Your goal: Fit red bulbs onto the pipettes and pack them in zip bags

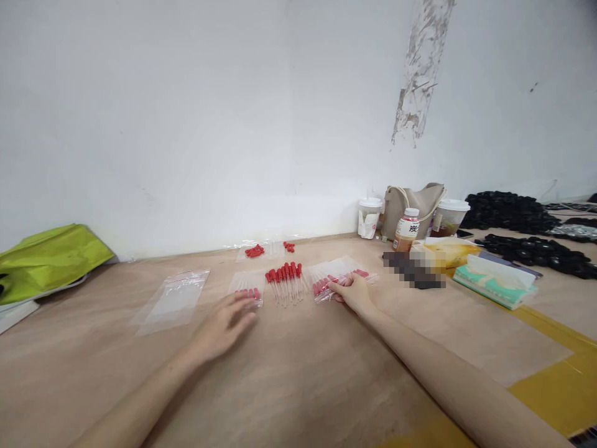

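My left hand (226,326) hovers at or rests on the near edge of a small clear bag (239,281) holding red-ended sticks. Its fingers are stretched out and the thumb stands apart; whether they touch the bag is hard to tell. My right hand (355,295) has thumb and fingers closed on the near edge of a clear plastic bag (326,274), one of an overlapping group with red-ended sticks inside. Between the hands lies a row of loose thin clear sticks with red bulb-like ends (285,274), which look like droppers, red ends pointing away from me.
Flat clear zip bags (175,302) lie at left, near a yellow-green package (56,258). Loose red pieces (255,251) sit by the wall. Rightward stand cups (370,218), a drink bottle (407,229), a grey bag (396,208), a tissue pack (494,283) and black bundles (508,211).
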A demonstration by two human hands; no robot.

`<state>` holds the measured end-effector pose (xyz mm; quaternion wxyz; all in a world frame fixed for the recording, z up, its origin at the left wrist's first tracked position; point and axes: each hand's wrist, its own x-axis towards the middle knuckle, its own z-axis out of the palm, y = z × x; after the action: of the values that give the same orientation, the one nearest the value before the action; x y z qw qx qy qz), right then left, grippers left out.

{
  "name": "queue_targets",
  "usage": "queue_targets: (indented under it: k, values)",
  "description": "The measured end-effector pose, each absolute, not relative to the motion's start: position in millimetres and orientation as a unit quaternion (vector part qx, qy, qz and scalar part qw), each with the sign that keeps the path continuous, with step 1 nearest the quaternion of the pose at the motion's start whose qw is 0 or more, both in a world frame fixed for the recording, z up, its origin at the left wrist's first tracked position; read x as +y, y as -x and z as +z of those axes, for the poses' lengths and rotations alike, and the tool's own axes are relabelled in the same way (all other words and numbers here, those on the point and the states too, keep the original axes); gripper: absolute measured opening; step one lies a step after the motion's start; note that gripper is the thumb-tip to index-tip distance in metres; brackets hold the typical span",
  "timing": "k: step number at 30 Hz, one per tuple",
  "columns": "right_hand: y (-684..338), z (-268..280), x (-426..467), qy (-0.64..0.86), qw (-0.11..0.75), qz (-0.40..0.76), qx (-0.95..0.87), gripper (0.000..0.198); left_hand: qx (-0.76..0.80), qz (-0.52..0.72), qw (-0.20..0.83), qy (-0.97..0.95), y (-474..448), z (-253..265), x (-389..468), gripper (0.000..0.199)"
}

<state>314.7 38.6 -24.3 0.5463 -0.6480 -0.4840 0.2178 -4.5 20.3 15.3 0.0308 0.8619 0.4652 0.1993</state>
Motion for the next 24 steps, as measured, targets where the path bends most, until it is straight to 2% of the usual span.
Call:
queue_targets:
  k: [4, 8, 10, 14, 19, 24]
  values:
    - [-318, -21, 41, 0.688, 0.497, 0.160, -0.504, 0.036, 0.644, 0.121, -0.044, -0.754, 61, 18, 59, 0.051]
    - [-318, -18, 36, 0.698, 0.466, 0.039, -0.542, 0.040, 0.740, 0.069, -0.055, -0.667, 94, 9, 74, 0.065]
    - [-318, -16, 31, 0.690, 0.464, -0.003, -0.555, 0.039, 0.750, 0.051, -0.060, -0.656, 98, 3, 74, 0.061]
    - [-316, -14, 22, 0.680, 0.469, -0.012, -0.563, 0.035, 0.739, 0.024, -0.068, -0.670, 99, -3, 73, 0.047]
    - [-312, -13, 16, 0.678, 0.465, -0.010, -0.569, 0.033, 0.734, 0.018, -0.074, -0.674, 96, 6, 70, 0.045]
    - [-309, -13, 14, 0.678, 0.457, -0.021, -0.576, 0.031, 0.696, 0.054, -0.078, -0.712, 57, 40, 44, 0.045]
